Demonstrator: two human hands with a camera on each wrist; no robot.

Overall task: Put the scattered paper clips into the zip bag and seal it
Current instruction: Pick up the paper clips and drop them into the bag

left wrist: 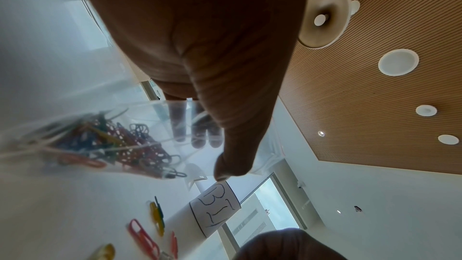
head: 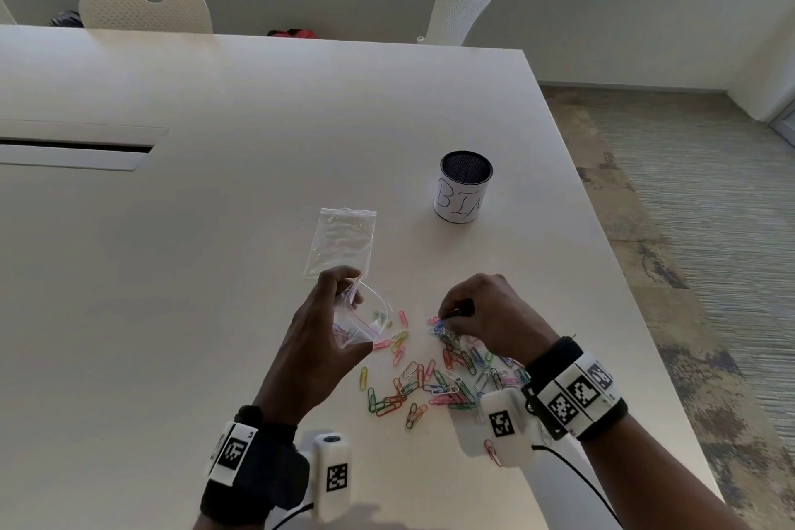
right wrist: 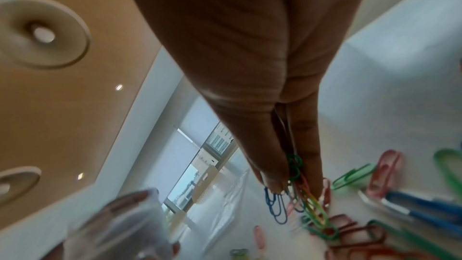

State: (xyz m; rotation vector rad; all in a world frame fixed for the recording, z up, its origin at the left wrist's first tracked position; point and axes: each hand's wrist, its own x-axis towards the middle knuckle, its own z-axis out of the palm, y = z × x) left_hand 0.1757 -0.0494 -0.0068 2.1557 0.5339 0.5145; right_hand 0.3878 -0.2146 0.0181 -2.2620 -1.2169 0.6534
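My left hand holds a small clear zip bag just above the table, its mouth open toward the right. Several coloured paper clips lie inside the zip bag, with my fingers behind the plastic and my thumb in front. My right hand pinches a bunch of paper clips between thumb and fingers at the far edge of the scattered pile. The pile of many coloured clips spreads on the white table between my two wrists.
A second, empty zip bag lies flat beyond my left hand. A mesh cup labelled "BIN" stands at the back right. The table's right edge runs close to my right arm. White chairs stand at the far side.
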